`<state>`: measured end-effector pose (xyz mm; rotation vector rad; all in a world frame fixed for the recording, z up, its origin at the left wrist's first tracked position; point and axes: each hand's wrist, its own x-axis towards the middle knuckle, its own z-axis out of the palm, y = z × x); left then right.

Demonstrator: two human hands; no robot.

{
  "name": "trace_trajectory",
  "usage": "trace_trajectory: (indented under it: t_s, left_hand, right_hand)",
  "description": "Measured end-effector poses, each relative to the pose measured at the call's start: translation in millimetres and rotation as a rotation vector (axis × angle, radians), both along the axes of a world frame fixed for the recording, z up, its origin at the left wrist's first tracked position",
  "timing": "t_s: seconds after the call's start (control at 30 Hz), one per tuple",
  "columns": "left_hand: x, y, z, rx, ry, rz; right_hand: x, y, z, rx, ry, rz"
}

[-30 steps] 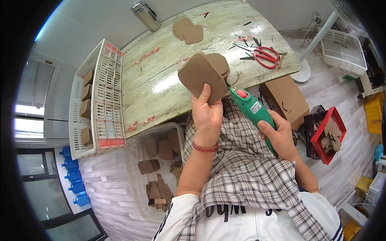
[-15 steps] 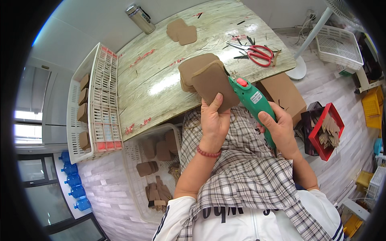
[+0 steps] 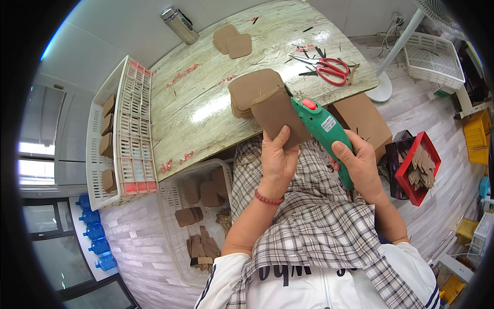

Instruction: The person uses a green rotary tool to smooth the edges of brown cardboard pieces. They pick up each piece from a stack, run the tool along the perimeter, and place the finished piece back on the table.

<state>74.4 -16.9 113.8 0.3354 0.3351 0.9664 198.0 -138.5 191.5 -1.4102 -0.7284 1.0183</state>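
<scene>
My left hand pinches a flat brown rounded piece near its lower edge, thumb on top and fingers underneath. Around a green handheld electric cutter with a red switch, my right hand is closed. The cutter's head lies against the right edge of the held piece. Just behind, a stack of similar brown pieces rests at the table's near edge, partly covered by the held one. Red-handled scissors lie farther right among dark scraps.
More brown pieces lie on the wooden table near a steel flask. White crates stand left, and another crate holds pieces below. A red-rimmed box of offcuts and a cardboard box are at right.
The held brown piece has shifted slightly down and right, with my left hand moving along. Its top edge sits lower against the cutter's head, and more of the stack behind shows.
</scene>
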Motion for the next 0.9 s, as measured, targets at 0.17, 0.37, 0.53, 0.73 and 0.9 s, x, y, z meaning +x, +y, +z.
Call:
trace_trajectory:
  t_s: [0.17, 0.37, 0.53, 0.73, 0.9]
  left_hand:
    - [-8, -2, -6, 0.048, 0.065, 0.003]
    - [-31, 19, -10, 0.151, 0.172, 0.003]
    - [-46, 37, -8, 0.246, 0.224, -0.09]
    - [-54, 46, 0, 0.286, 0.311, -0.187]
    - [-62, 52, 2, 0.324, 0.396, -0.26]
  right_hand:
    - [3, -1, 1, 0.002, -0.001, 0.013]
    - [18, -19, -6, -0.043, 0.015, 0.054]
    - [23, -29, -6, -0.057, 0.008, 0.068]
    - [27, -35, -3, -0.076, -0.014, 0.117]
    - [31, -41, 0, -0.108, -0.031, 0.152]
